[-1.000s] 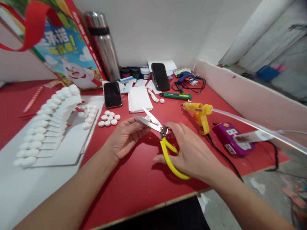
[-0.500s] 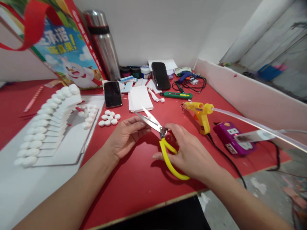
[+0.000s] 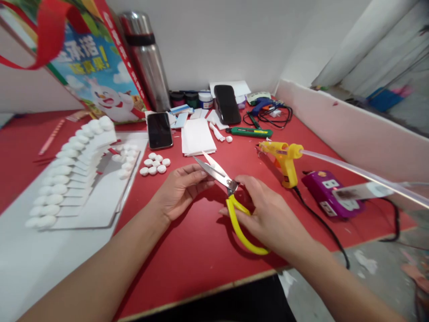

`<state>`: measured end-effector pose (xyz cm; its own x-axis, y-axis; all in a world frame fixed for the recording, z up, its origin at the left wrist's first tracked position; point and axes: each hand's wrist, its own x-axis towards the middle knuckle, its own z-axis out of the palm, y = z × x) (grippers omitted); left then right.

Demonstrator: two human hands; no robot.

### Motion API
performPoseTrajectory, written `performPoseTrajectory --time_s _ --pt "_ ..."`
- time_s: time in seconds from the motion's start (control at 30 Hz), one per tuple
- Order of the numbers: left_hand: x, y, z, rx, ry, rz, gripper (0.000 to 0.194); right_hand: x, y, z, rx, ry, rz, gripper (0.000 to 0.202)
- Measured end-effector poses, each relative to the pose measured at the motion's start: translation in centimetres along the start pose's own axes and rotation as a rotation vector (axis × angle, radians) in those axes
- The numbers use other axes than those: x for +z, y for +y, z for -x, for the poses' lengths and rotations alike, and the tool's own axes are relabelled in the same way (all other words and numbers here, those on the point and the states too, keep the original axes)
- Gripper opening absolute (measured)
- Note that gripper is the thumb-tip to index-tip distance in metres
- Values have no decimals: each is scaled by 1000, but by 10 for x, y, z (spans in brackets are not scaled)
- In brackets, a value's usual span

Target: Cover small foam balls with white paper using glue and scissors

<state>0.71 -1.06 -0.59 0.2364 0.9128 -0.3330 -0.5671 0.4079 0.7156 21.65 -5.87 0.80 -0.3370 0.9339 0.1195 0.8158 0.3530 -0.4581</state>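
Yellow-handled scissors [image 3: 241,232] are in my right hand [image 3: 268,210], their blades slightly apart and pointing up and left. My left hand [image 3: 182,190] is closed at the blades, thumb and fingers pressed together; what they pinch, if anything, is hidden. Several white round pieces [image 3: 156,164] lie on the red table [image 3: 187,268] beyond my left hand. At the left, a white stepped model [image 3: 90,197] edged with white rounded pieces stands on a white board [image 3: 20,273].
A yellow glue gun [image 3: 284,163] and a purple power socket [image 3: 330,192] with cables sit at the right. Farther back are white cards [image 3: 198,136], a green cutter [image 3: 251,132], two phones [image 3: 160,130], a steel flask [image 3: 147,62] and a printed bag [image 3: 100,76].
The view has shifted slightly, so the table items appear a little farther right. Both hands and the scissors keep nearly the same pose.
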Motion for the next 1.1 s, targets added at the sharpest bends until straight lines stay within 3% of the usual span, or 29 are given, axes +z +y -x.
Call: performPoseTrajectory --time_s 1.1 --pt "-1 -5 1 -43 -89 -43 16 1 5 16 -100 129 163 48"
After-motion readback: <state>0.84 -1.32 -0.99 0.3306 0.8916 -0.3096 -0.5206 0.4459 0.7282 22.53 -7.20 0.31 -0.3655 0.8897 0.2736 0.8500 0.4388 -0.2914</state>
